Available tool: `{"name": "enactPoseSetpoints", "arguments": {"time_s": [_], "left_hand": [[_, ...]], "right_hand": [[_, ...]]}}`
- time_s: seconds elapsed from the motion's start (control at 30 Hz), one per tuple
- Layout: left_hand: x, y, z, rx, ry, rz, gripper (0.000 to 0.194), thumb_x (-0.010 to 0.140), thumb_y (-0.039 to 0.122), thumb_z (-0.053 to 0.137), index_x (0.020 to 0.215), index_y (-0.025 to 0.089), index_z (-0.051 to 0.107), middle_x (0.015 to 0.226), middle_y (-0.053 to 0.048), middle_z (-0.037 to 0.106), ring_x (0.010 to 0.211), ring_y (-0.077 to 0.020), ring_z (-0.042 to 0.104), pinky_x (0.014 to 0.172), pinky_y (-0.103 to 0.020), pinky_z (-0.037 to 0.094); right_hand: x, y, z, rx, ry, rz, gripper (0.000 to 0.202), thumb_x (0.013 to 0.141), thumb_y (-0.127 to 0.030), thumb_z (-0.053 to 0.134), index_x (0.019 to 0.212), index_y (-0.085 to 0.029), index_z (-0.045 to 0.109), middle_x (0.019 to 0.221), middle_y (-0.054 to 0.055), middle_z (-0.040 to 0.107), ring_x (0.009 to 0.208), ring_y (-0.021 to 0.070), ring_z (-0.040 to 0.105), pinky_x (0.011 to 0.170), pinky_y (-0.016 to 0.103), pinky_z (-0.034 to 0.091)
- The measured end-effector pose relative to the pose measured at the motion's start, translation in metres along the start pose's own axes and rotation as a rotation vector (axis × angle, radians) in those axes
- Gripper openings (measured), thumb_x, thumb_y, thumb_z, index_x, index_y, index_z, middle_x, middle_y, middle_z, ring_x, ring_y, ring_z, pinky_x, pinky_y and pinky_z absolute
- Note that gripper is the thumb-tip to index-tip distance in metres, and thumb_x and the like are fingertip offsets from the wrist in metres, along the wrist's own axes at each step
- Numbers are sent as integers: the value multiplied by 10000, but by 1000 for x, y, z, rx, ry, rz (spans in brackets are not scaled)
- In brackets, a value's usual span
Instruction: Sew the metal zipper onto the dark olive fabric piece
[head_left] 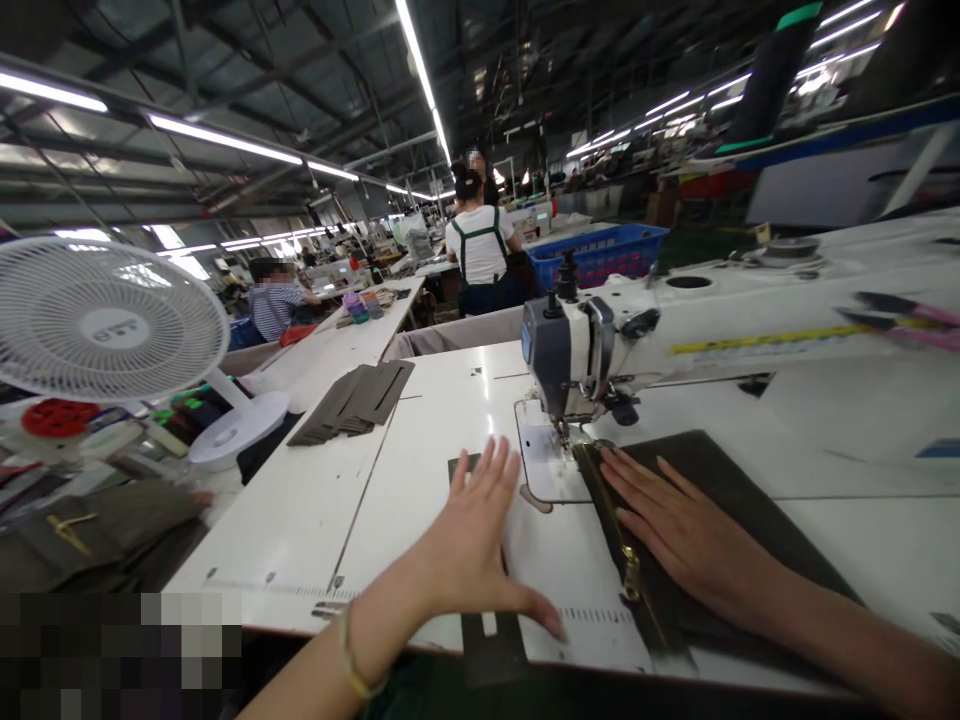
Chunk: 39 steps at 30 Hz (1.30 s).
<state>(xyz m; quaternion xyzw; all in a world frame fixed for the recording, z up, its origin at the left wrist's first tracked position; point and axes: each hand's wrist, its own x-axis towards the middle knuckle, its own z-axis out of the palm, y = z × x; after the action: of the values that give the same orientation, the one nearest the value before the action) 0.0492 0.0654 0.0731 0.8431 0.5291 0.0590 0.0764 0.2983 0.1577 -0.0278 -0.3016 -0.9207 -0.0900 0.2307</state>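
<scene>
My left hand [474,535] lies flat with fingers spread on a narrow dark fabric piece [493,655] that has a slot cut in it. My right hand [667,510] rests, fingers stretched out, on a dark olive fabric panel [750,500]. Along that panel's left edge runs a brass zipper [611,510] with a gold pull. The zipper's far end lies close to the needle area of a sewing machine [566,370], right of its metal plate [551,465]. Both palms face down, and neither hand grips anything.
A stack of dark fabric pieces [356,400] lies on the white table [300,535] to the left. Beyond it stands a white fan [112,325]. Scissors [900,318] and a yellow tape measure [765,340] are on the machine arm. A blue basket [600,250] and co-workers are farther back.
</scene>
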Motion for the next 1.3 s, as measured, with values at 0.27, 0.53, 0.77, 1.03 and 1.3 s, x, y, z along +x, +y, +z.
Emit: {"name": "enactPoseSetpoints", "arguments": {"time_s": [0.27, 0.53, 0.77, 1.03, 1.3], "left_hand": [[-88, -13, 36, 266, 32, 31, 1018, 611, 49, 610, 1468, 137, 68, 1493, -189, 181, 1378, -353, 165, 1073, -628, 197], [-67, -21, 22, 83, 184, 19, 569, 815, 57, 420, 1353, 244, 414, 1459, -100, 333, 1340, -274, 326, 1055, -547, 347], [-20, -32, 25, -43, 602, 8, 300, 892, 96, 403, 1041, 183, 649, 912, -79, 656, 824, -173, 639, 699, -304, 576], [59, 15, 45, 77, 596, 293, 261, 919, 134, 414, 1080, 118, 618, 1123, -125, 652, 1030, -202, 629, 908, -333, 539], [73, 8, 61, 67, 435, 254, 224, 912, 129, 431, 1017, 145, 629, 1190, -124, 618, 1127, -225, 579, 1028, -427, 445]], "right_hand": [[-5, -7, -49, 423, -3, -144, 379, 885, -115, 352, 1089, -251, 640, 1300, 55, 471, 1252, 239, 374, 1064, 508, 291], [-3, -3, -44, 607, -6, 52, 327, 939, -155, 299, 974, -221, 618, 1249, 76, 501, 1161, 206, 470, 928, 380, 470], [3, 8, -3, 183, 77, -27, 400, 987, -241, 327, 1330, -73, 445, 1357, 162, 412, 1238, 259, 403, 1002, 491, 399], [1, -5, -8, 190, 126, -54, 486, 916, -146, 347, 1397, -80, 370, 1353, 165, 416, 1256, 251, 379, 1003, 457, 412], [5, -4, -15, 152, 143, -43, 509, 885, -108, 353, 1394, -82, 369, 1338, 162, 437, 1236, 250, 408, 984, 439, 442]]}}
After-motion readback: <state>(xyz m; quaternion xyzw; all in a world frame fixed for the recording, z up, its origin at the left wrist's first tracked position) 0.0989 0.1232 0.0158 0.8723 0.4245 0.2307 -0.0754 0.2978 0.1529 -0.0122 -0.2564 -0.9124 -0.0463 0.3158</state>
